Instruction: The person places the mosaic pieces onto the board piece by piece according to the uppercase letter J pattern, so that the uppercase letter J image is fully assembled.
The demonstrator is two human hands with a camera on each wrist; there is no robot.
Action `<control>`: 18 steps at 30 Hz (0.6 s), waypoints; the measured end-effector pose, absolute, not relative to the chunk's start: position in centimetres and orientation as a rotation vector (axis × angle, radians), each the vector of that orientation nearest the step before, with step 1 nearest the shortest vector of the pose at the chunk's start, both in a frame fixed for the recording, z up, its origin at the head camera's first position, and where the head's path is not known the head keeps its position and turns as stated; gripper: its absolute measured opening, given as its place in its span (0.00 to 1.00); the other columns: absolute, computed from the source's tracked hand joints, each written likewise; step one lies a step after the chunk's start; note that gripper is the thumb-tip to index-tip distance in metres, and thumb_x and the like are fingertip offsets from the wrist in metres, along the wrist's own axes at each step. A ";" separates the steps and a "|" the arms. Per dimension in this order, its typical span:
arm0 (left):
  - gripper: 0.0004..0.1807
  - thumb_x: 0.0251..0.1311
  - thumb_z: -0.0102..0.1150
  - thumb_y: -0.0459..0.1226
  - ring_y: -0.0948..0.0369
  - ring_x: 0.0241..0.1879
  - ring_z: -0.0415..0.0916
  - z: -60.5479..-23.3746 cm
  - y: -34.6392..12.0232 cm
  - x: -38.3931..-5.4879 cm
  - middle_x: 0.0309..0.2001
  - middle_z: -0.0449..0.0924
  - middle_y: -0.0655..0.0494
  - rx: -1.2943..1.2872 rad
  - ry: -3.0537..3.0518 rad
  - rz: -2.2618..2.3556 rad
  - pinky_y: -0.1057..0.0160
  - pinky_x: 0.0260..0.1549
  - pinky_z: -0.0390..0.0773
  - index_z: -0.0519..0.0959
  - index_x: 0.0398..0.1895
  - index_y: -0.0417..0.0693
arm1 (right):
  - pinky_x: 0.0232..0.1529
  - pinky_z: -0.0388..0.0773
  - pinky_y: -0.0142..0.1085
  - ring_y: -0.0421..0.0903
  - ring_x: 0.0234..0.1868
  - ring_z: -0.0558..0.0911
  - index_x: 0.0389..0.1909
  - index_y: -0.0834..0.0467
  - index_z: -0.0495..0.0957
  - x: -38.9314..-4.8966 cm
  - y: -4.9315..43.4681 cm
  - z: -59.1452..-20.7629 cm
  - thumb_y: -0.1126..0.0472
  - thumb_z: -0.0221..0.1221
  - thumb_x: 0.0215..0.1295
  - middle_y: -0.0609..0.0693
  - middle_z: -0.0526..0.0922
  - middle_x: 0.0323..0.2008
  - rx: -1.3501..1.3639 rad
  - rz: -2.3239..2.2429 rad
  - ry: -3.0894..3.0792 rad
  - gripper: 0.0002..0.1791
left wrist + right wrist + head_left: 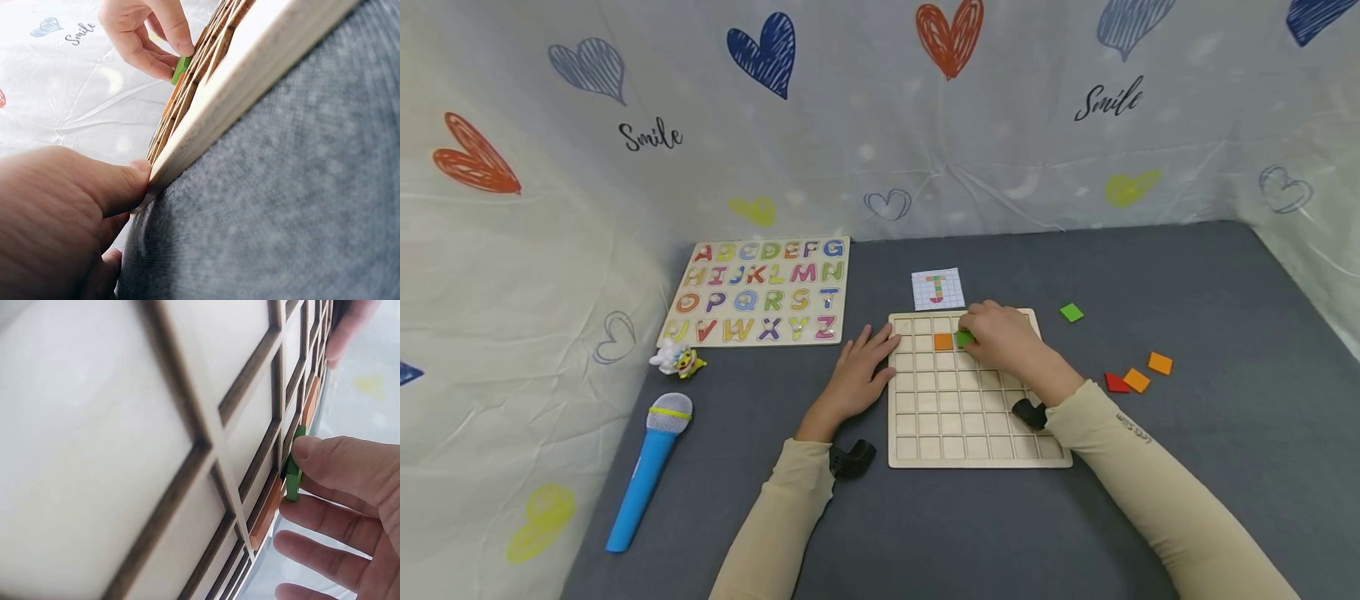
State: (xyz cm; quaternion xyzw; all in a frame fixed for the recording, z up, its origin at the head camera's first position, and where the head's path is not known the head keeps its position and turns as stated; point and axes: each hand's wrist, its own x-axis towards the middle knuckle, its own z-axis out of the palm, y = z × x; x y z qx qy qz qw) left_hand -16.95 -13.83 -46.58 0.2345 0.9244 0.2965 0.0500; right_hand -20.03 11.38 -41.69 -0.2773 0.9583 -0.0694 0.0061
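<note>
A wooden grid board [925, 425] lies in the middle of the table. My right hand [1006, 340] is over its far part and pinches a green square tile [294, 469] between thumb and finger. The green tile is tilted at a cell between two orange tiles in the right wrist view: one orange tile [310, 400] and a second orange tile [267, 512]. In the head view the second one is hidden behind the right hand. My left hand [856, 373] rests along the board's left edge, its fingers extended and its thumb touching the rim.
A card with a J pattern [937, 289] lies beyond the board. To the right are a loose green tile [1071, 312], a red piece [1117, 382] and two orange tiles [1160, 362]. An alphabet board [756, 292], small figurine [677, 359] and blue toy microphone [651, 471] sit left.
</note>
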 end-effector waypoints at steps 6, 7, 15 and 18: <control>0.27 0.66 0.49 0.39 0.49 0.71 0.39 -46.5 -13.8 -17.0 0.71 0.52 0.52 0.723 2.809 0.931 0.42 0.64 0.38 0.61 0.68 0.48 | 0.28 0.68 0.39 0.46 0.30 0.69 0.35 0.57 0.81 -20.0 11.2 -41.6 0.60 0.65 0.54 0.49 0.76 0.31 -0.861 -0.197 2.994 0.08; 0.27 0.66 0.49 0.39 0.49 0.71 0.39 -46.5 -13.8 -17.0 0.71 0.52 0.52 0.723 2.807 0.936 0.42 0.64 0.38 0.61 0.68 0.48 | 0.28 0.68 0.39 0.47 0.30 0.70 0.35 0.57 0.81 -20.0 11.2 -41.6 0.60 0.65 0.54 0.49 0.76 0.31 -0.861 -0.197 2.994 0.08; 0.27 0.66 0.50 0.40 0.51 0.71 0.39 -46.6 -13.8 -16.9 0.71 0.51 0.53 0.714 2.813 0.921 0.43 0.65 0.38 0.61 0.68 0.49 | 0.26 0.67 0.38 0.46 0.30 0.69 0.34 0.56 0.82 -19.9 11.0 -41.4 0.61 0.65 0.54 0.48 0.75 0.30 -0.851 -0.209 2.987 0.07; 0.27 0.65 0.50 0.40 0.51 0.71 0.39 -46.7 -13.8 -16.9 0.71 0.52 0.53 0.711 2.815 0.926 0.43 0.65 0.38 0.62 0.68 0.49 | 0.26 0.68 0.38 0.47 0.30 0.70 0.35 0.56 0.82 -19.9 11.0 -41.4 0.61 0.64 0.54 0.48 0.75 0.30 -0.848 -0.213 2.983 0.07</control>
